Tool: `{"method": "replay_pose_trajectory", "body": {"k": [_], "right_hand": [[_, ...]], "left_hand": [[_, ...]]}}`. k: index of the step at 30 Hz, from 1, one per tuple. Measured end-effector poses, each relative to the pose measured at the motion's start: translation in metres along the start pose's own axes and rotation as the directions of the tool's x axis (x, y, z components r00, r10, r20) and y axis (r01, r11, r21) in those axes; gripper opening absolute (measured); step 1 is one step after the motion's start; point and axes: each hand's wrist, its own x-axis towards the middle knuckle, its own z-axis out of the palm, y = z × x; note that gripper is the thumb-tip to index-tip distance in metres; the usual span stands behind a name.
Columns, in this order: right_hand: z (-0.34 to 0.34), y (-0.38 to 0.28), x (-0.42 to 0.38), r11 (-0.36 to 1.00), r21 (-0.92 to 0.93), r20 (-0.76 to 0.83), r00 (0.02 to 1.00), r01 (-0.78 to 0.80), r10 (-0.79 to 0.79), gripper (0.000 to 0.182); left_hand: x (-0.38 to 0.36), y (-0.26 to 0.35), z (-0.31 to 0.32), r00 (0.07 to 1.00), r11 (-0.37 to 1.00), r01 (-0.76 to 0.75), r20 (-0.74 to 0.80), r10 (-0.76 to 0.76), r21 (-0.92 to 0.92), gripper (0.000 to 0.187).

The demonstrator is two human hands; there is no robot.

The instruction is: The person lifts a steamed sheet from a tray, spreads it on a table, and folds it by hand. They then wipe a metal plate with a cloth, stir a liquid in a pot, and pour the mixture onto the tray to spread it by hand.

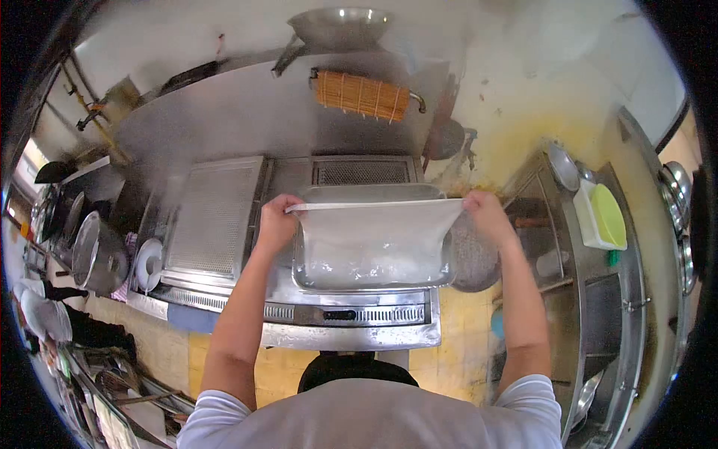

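Observation:
A thin white cloth (378, 232) is stretched between my two hands, its upper edge nearly straight and its body draping down. My left hand (280, 221) is closed on the upper left corner. Over at the upper right corner, my right hand (486, 213) grips the cloth the same way. Below and behind the cloth is a shallow rectangular metal tray (374, 285) with a wet, shiny surface at its front. The cloth overlaps most of the tray in this view.
The tray sits on a steel counter with a perforated panel (213, 217) to the left. A white plate (149, 263) and metal pot (99, 254) stand farther left. On the right, a shelf unit carries a lime-green bowl (607, 215). A rolled bamboo mat (363, 96) hangs behind; a person (78, 325) is at far left.

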Motion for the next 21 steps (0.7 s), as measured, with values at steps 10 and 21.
{"method": "replay_pose_trajectory", "body": {"k": [10, 21], "right_hand": [[-0.135, -0.148, -0.026, 0.829, 0.540, -0.219, 0.975, 0.149, -0.032, 0.018], [-0.173, -0.345, -0.070, 0.867, 0.296, -0.453, 0.858, 0.401, -0.242, 0.018]], "left_hand": [[-0.031, 0.117, -0.138, 0.999, 0.917, -0.019, 0.036, 0.037, -0.399, 0.020], [-0.062, 0.181, -0.271, 0.799, 0.929, -0.351, -0.482, 0.360, 0.112, 0.017]]}}
